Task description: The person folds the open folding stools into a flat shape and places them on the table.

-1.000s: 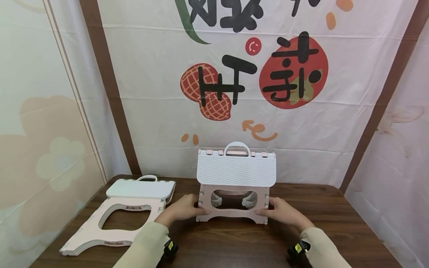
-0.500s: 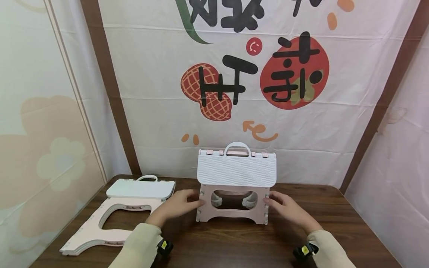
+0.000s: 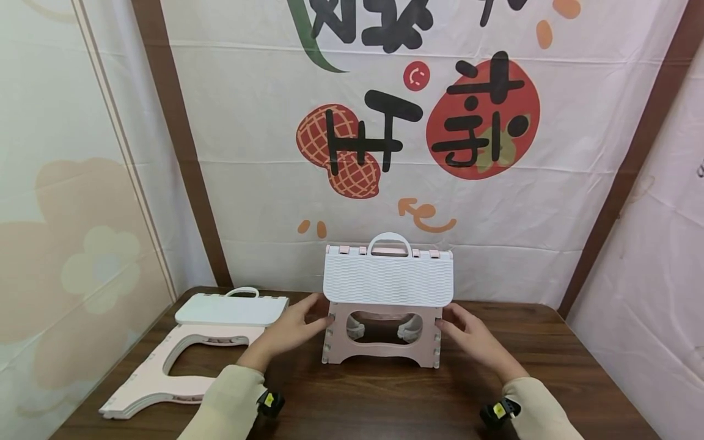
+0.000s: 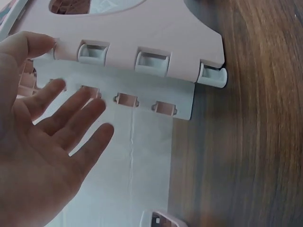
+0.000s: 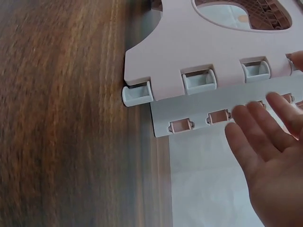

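Observation:
A pink and white folding step stool stands upright on the table, its white ribbed top panels slanting down from a handle at the ridge. My left hand is at the stool's left side, the thumb touching the pink leg panel near its edge. Four fingers of that hand stretch out straight, apart from the panel. My right hand mirrors it on the right, thumb at the panel edge. In the right wrist view, the right hand's fingers are extended beside the white hinge clips.
A second folding stool, folded flatter, lies on the left of the dark wooden table, close to my left forearm. Printed white cloth hangs behind the table and along both sides.
Both hands have slid up the stool's side edges, from near its feet to just below the white top. The thumbs have moved from the front face out to the edges. The stool stays put.

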A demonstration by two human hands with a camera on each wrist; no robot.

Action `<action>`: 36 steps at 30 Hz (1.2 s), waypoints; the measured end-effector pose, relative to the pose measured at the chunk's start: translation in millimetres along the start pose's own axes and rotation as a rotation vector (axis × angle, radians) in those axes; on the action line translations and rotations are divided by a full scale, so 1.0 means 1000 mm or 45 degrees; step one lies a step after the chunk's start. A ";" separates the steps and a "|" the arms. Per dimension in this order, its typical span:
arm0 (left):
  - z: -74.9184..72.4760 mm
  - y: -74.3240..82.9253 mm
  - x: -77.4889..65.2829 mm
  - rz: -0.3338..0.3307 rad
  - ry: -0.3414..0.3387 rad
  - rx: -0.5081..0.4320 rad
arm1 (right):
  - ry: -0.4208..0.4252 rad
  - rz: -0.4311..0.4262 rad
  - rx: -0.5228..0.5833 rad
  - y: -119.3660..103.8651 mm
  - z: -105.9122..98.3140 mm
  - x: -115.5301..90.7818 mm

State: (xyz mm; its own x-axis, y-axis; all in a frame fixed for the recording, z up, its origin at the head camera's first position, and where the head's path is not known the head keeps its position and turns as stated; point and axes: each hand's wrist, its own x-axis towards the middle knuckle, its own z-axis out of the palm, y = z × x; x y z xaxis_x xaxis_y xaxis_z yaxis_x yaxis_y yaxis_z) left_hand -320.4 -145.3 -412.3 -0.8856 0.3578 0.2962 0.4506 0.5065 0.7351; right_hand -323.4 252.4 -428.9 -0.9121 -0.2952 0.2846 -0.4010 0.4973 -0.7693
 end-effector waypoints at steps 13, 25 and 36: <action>0.007 0.003 0.007 0.047 0.006 -0.061 | 0.044 0.002 -0.016 -0.005 0.004 0.007; 0.009 0.005 0.013 0.012 0.028 -0.120 | -0.015 0.094 0.097 -0.010 0.006 0.012; 0.014 0.000 0.016 -0.002 0.011 -0.241 | -0.038 0.087 0.125 -0.005 0.008 0.012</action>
State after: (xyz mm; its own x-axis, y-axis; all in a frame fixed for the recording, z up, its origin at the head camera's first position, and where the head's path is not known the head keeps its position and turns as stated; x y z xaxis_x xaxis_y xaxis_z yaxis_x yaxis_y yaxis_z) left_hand -332.9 -128.7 -416.1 -0.8877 0.3497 0.2994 0.4204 0.3505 0.8369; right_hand -331.8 239.7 -425.7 -0.9333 -0.2883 0.2139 -0.3267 0.4351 -0.8390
